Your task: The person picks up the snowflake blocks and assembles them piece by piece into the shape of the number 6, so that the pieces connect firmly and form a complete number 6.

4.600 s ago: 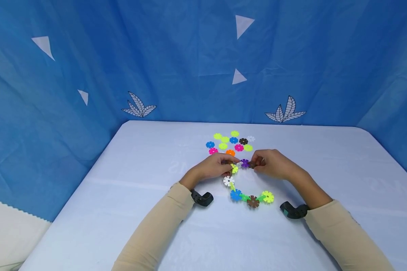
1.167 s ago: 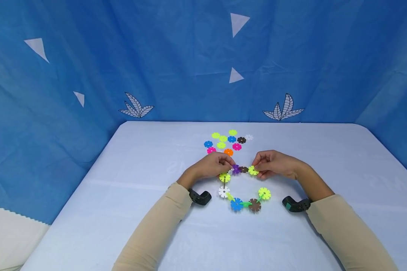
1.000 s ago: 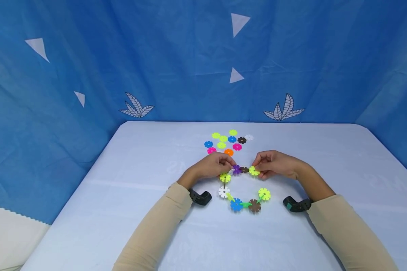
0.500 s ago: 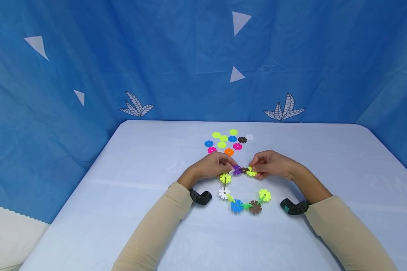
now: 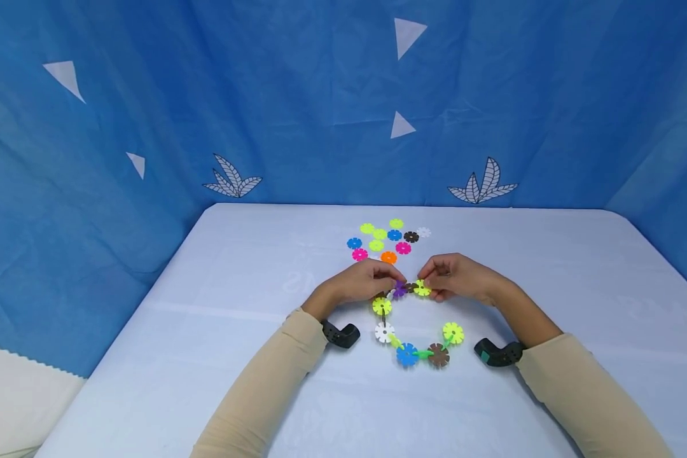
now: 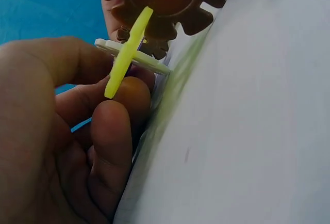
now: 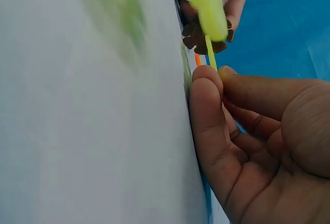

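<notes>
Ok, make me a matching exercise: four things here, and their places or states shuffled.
1. Purple flower-shaped plastic disc
2. Orange flower-shaped plastic disc
3. Right hand
4. Blue fabric backdrop

A. Pinching a yellow flower-shaped plastic disc
B. Hanging behind the white tabletop
C. At the grip of the left hand
D. Lying on the tabletop beyond the hands

Pairs: 1-C, 2-D, 3-A, 4-B

Smooth, apparently plastic brown disc (image 6: 184,4)

Near edge of the table (image 5: 343,413) is cut off, sleeves (image 5: 257,388) too. Left hand (image 5: 359,281) hides part of the purple flower (image 5: 399,291), and the right wrist view's big yellow flower (image 7: 207,4) is kinda blurry.
</notes>
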The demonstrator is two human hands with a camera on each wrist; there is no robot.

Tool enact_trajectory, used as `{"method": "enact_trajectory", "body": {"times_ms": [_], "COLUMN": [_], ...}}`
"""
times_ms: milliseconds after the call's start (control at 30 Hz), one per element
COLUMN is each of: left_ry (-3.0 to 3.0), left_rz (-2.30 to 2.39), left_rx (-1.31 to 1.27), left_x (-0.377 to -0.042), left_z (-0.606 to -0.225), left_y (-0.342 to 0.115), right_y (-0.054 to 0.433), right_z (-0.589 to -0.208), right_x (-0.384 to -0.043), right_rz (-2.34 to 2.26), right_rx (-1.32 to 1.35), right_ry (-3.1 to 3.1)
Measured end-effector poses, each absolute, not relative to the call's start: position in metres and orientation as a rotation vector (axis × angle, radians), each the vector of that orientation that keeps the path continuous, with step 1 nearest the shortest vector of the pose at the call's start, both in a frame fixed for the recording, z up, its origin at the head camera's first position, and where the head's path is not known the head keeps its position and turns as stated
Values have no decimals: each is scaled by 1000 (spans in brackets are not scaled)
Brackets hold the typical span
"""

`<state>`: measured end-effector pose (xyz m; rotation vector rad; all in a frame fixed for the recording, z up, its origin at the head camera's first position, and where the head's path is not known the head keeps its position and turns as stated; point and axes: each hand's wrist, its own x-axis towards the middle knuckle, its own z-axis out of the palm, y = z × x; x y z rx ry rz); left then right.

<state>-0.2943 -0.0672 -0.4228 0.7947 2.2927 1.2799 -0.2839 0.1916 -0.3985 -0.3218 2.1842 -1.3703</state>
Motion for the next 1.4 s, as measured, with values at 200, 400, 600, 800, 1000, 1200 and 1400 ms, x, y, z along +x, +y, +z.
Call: {"method": "enact_trajectory", "body": {"times_ms": [200, 400, 600, 800, 1000, 1200, 1400], "left_ry": [2284, 2284, 2257, 2260, 2247, 2243, 2227], "left_rz": [1287, 1284, 1298, 1298, 1290, 1283, 1291], "left_rx": [770, 772, 774, 826, 828, 785, 747], "left_x": [-293, -295, -295, -295, -295, -294, -293], "left_z": [-423, -424, -425, -424, -423, -420, -421], "left_y": [-68, -67, -67, -65, -64, -64, -67], "right_y": [200, 212, 205, 194, 195, 201, 204], "right_z": [-392, -384, -381, -382, -382, -375, -370], "right_x": [-291, -317, -348, -366, -362, -341, -315], "right_rz": [-1276, -1128, -879, -601, -603, -606, -668], "right_rx": [-276, -275, -326, -396, -356, -343, -335], "right_ry": [2284, 2453, 2620, 2719, 2760, 2770, 2722]}}
